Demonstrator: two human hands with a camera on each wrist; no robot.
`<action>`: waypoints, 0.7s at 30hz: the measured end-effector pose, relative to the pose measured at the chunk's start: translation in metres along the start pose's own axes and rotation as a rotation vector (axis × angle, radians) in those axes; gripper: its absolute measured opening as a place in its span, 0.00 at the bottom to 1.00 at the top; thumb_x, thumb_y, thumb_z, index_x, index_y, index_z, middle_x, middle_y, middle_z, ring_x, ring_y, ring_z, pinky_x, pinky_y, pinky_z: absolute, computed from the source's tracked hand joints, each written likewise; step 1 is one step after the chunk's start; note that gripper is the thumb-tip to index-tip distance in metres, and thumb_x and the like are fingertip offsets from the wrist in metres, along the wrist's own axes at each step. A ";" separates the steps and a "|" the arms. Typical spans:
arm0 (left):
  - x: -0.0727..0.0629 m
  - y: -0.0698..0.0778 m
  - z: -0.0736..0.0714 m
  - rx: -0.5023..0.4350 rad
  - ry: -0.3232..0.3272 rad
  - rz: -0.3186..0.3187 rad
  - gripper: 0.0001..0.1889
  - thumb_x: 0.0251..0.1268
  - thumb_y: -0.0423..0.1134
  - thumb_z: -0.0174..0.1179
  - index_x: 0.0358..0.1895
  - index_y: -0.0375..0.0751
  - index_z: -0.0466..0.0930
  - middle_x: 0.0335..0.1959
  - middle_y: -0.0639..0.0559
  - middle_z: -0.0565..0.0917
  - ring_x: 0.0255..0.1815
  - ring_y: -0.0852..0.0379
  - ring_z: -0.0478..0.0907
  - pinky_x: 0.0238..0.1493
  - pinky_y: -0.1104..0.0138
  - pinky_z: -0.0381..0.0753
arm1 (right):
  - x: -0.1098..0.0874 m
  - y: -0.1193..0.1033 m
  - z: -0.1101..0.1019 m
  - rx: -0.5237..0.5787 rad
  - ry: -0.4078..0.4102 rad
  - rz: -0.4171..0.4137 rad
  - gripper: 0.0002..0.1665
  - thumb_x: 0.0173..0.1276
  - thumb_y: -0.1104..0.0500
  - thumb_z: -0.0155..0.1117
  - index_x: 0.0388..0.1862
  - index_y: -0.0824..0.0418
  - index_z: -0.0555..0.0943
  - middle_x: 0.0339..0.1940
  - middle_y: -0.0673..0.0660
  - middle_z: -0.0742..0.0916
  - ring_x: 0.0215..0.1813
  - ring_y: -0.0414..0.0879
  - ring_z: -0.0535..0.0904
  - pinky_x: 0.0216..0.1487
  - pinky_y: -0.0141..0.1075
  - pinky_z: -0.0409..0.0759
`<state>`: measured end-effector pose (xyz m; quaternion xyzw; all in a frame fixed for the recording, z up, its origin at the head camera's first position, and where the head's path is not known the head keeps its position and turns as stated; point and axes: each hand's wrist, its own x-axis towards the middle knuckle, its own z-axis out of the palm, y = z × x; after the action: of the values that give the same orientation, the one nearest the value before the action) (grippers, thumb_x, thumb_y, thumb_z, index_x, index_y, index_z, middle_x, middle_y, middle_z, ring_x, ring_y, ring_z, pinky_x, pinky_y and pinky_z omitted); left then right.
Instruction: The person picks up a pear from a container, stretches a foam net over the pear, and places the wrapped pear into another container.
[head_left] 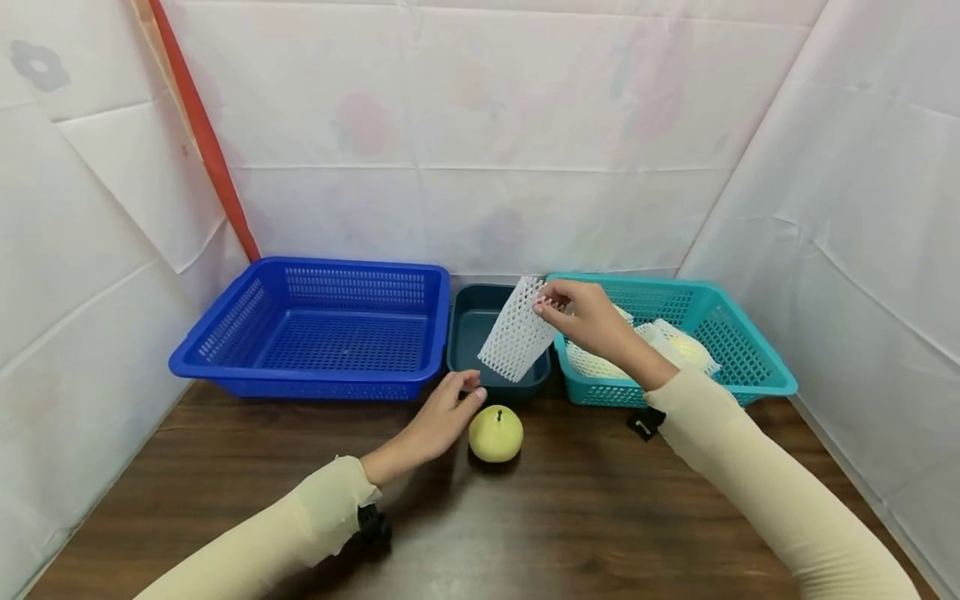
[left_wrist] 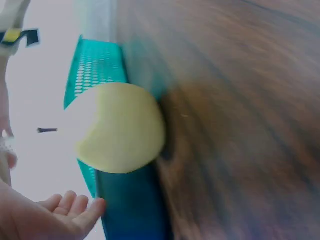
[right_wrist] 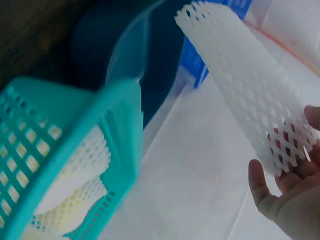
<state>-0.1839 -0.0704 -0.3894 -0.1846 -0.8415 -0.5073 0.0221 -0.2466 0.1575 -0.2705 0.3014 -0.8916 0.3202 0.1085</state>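
Note:
My right hand (head_left: pixel 588 317) pinches a white foam net sleeve (head_left: pixel 517 332) by one end. The sleeve hangs slanted over the dark teal bin (head_left: pixel 468 321), and in the right wrist view the foam net (right_wrist: pixel 245 75) looks like a flattened tube with no fruit inside. A bare yellow-green pear (head_left: pixel 496 433) stands on the wooden table, stem up. Just left of it my left hand (head_left: pixel 442 412) hovers with relaxed fingers, holding nothing. In the left wrist view the pear (left_wrist: pixel 120 130) appears large, with the left hand's fingers (left_wrist: pixel 75 210) apart from it.
A blue perforated basket (head_left: pixel 307 379) stands at the left, beside the bin. To the right is a turquoise basket (head_left: pixel 757 367) with several net-wrapped fruits (head_left: pixel 682 346) in it. White cloth walls (head_left: pixel 450 125) enclose the table (head_left: pixel 600 517) behind and at both sides.

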 end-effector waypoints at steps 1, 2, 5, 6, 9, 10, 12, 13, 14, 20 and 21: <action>0.002 0.003 -0.001 -0.045 0.034 -0.019 0.21 0.74 0.41 0.49 0.62 0.29 0.69 0.55 0.39 0.75 0.57 0.46 0.72 0.57 0.54 0.71 | -0.005 -0.001 0.001 0.007 0.018 -0.012 0.07 0.71 0.58 0.60 0.41 0.60 0.81 0.36 0.54 0.83 0.39 0.46 0.77 0.39 0.42 0.76; 0.004 0.005 -0.002 -0.096 0.062 -0.042 0.19 0.74 0.39 0.47 0.60 0.29 0.71 0.53 0.39 0.77 0.55 0.46 0.74 0.55 0.54 0.73 | -0.009 -0.003 0.001 0.018 0.036 -0.025 0.06 0.70 0.59 0.60 0.40 0.60 0.81 0.35 0.54 0.83 0.38 0.45 0.77 0.38 0.42 0.76; 0.009 0.012 -0.001 -0.269 0.128 -0.121 0.16 0.74 0.37 0.47 0.54 0.27 0.74 0.46 0.39 0.80 0.48 0.46 0.78 0.52 0.56 0.75 | -0.020 -0.006 0.006 0.051 0.076 -0.043 0.06 0.70 0.59 0.61 0.39 0.61 0.81 0.32 0.53 0.83 0.35 0.45 0.77 0.33 0.40 0.74; 0.010 0.014 0.000 -0.350 0.141 -0.144 0.16 0.74 0.37 0.47 0.52 0.26 0.74 0.44 0.38 0.80 0.46 0.47 0.78 0.52 0.57 0.76 | -0.024 -0.006 0.007 0.070 0.086 -0.041 0.06 0.70 0.59 0.60 0.39 0.61 0.81 0.32 0.53 0.83 0.35 0.45 0.77 0.31 0.39 0.73; 0.013 0.016 0.003 -0.564 0.179 -0.181 0.16 0.74 0.38 0.47 0.48 0.24 0.72 0.42 0.39 0.78 0.43 0.51 0.77 0.51 0.60 0.76 | -0.034 -0.006 0.013 0.123 0.113 0.000 0.06 0.70 0.60 0.60 0.40 0.62 0.81 0.32 0.53 0.83 0.34 0.45 0.76 0.30 0.38 0.73; 0.014 0.017 0.003 -0.623 0.188 -0.187 0.17 0.74 0.39 0.47 0.49 0.24 0.71 0.43 0.39 0.78 0.43 0.52 0.77 0.51 0.61 0.76 | -0.038 -0.005 0.016 0.145 0.115 0.015 0.06 0.70 0.60 0.60 0.40 0.62 0.81 0.32 0.53 0.83 0.34 0.45 0.77 0.31 0.37 0.73; 0.015 0.017 0.003 -0.724 0.201 -0.176 0.19 0.75 0.40 0.46 0.52 0.23 0.70 0.46 0.40 0.77 0.45 0.56 0.76 0.50 0.63 0.75 | -0.044 -0.004 0.021 0.188 0.115 0.044 0.06 0.70 0.60 0.60 0.39 0.62 0.81 0.32 0.53 0.83 0.35 0.45 0.77 0.33 0.37 0.74; 0.015 0.017 0.003 -0.756 0.206 -0.168 0.20 0.76 0.41 0.45 0.53 0.23 0.70 0.48 0.40 0.77 0.46 0.56 0.76 0.50 0.64 0.74 | -0.047 -0.003 0.024 0.207 0.112 0.055 0.06 0.70 0.61 0.60 0.39 0.62 0.81 0.32 0.54 0.82 0.35 0.45 0.77 0.34 0.38 0.75; 0.015 0.017 0.004 -0.784 0.211 -0.162 0.21 0.76 0.42 0.45 0.55 0.23 0.70 0.49 0.41 0.77 0.48 0.57 0.75 0.51 0.65 0.73 | -0.050 -0.003 0.026 0.223 0.106 0.062 0.06 0.70 0.61 0.60 0.39 0.62 0.81 0.33 0.54 0.82 0.36 0.46 0.77 0.35 0.38 0.75; 0.017 0.017 0.005 -0.903 0.204 -0.175 0.21 0.78 0.42 0.40 0.60 0.26 0.66 0.52 0.45 0.76 0.51 0.57 0.75 0.52 0.64 0.73 | -0.064 0.000 0.038 0.306 0.131 0.035 0.06 0.71 0.60 0.58 0.42 0.62 0.79 0.36 0.52 0.82 0.40 0.43 0.77 0.41 0.36 0.76; 0.017 0.017 0.005 -0.920 0.202 -0.187 0.21 0.79 0.42 0.39 0.61 0.27 0.66 0.53 0.45 0.76 0.51 0.58 0.76 0.51 0.64 0.74 | -0.066 0.000 0.039 0.343 0.169 0.017 0.07 0.72 0.61 0.57 0.44 0.63 0.78 0.37 0.53 0.81 0.41 0.42 0.76 0.42 0.35 0.75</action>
<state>-0.1930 -0.0543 -0.3730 -0.0484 -0.5365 -0.8421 -0.0259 -0.1944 0.1637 -0.3257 0.2800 -0.8141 0.4926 0.1271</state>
